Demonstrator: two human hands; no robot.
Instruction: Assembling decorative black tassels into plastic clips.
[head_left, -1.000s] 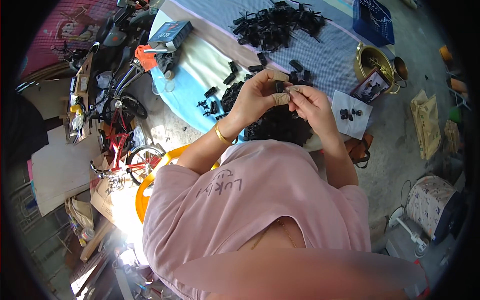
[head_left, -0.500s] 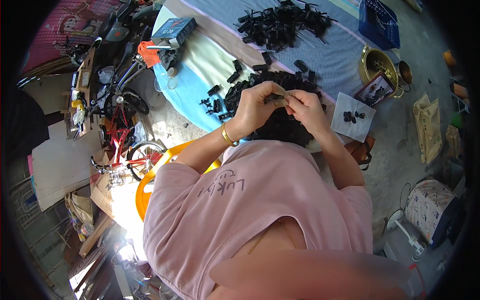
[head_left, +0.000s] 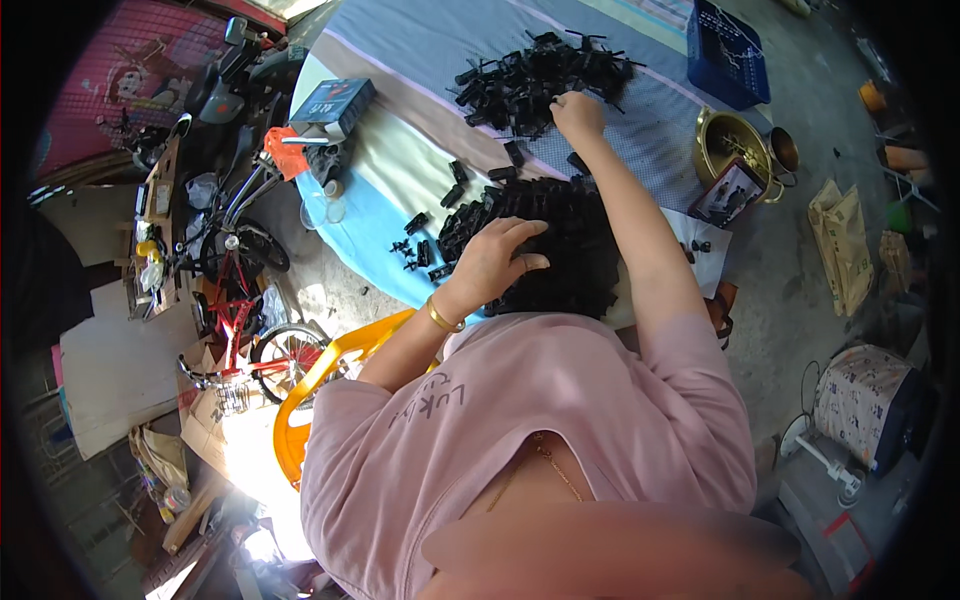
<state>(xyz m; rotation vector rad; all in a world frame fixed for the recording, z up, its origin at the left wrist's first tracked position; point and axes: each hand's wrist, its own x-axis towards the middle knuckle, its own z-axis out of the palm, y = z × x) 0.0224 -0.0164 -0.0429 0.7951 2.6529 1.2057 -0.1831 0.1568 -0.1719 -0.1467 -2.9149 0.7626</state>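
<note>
My right hand (head_left: 578, 117) is stretched forward to the near right edge of a far heap of small black plastic parts (head_left: 508, 85), some with thin stalks sticking out. Its fingers are closed; whatever they hold is hidden. Close to my body, my left hand (head_left: 498, 258) hovers over the left side of a larger pile of black parts (head_left: 575, 240). Thumb and fingers there are apart, and I see nothing between them. Several loose black pieces (head_left: 453, 195) lie left of this pile, with tiny black bits (head_left: 402, 248) beside them.
A blue box (head_left: 337, 106) stands at the cloth's left edge. To the right are a blue basket (head_left: 728, 60), a brass-coloured pot (head_left: 708, 140), a phone (head_left: 728, 192) leaning against it, and white paper (head_left: 712, 262) with small black pieces. A yellow chair (head_left: 345, 345) is beside me.
My hands were together over the near pile, fingering a small piece. They have parted: the right reached forward to the far heap, while the left stayed low and loosened its fingers.
</note>
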